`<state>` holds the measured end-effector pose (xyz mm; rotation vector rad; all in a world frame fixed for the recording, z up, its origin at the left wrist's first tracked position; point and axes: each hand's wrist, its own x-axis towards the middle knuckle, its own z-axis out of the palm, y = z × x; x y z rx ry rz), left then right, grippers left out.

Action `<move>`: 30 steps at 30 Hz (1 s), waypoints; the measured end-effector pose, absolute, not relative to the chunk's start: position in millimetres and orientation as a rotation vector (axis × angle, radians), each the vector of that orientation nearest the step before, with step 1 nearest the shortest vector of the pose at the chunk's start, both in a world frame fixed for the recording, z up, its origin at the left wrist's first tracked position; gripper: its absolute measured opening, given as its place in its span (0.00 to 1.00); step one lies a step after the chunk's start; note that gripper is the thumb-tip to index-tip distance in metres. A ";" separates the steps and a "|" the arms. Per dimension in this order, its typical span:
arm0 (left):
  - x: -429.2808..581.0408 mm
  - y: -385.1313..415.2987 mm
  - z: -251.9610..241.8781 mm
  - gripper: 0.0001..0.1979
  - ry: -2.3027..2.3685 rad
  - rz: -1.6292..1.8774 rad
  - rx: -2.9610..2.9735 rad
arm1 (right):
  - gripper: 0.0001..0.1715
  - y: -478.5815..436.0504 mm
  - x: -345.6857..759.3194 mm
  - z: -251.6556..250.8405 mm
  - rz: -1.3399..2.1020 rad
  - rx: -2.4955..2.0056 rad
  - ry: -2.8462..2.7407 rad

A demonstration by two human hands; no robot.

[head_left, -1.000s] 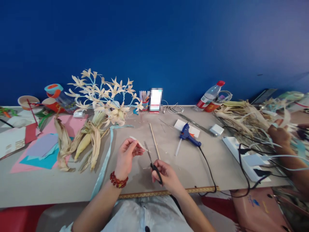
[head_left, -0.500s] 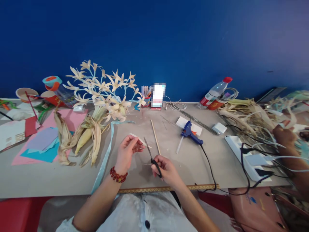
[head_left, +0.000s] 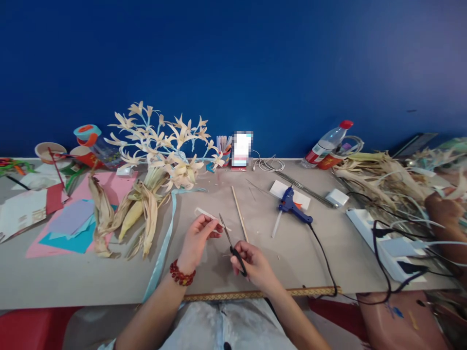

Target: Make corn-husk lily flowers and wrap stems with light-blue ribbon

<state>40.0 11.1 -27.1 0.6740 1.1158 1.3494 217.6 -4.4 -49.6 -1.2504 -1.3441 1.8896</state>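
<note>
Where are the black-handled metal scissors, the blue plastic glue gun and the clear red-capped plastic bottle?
Black-handled metal scissors [head_left: 237, 254]: head view, on the black handle.
Blue plastic glue gun [head_left: 289, 200]: head view, on its body.
Clear red-capped plastic bottle [head_left: 321, 148]: head view, on its label.

A person's forearms converge on the scissors — the left forearm slanting in from their near left, the right forearm from their near right. Just left of the scissors, the left grip pinches, thumb extended over bent fingers. The right grip clasps the scissors' near end — fingers curled, wrist almost straight.
</note>
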 end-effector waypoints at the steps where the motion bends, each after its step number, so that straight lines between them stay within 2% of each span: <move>1: 40.1 11.2 -27.3 0.10 1.119 1.346 0.681 | 0.28 -4.7 217.3 -50.1 1.890 -1.256 -1.341; 13: 43.1 13.6 -26.1 0.12 1.129 1.315 0.712 | 0.33 -4.4 215.1 -55.2 1.893 -1.166 -1.334; 23: 42.8 15.3 -23.9 0.12 1.160 1.295 0.753 | 0.26 -2.8 212.1 -52.1 1.860 -1.222 -1.344; 30: 38.5 16.2 -20.9 0.12 1.165 1.298 0.760 | 0.27 0.2 210.5 -52.1 1.876 -1.206 -1.362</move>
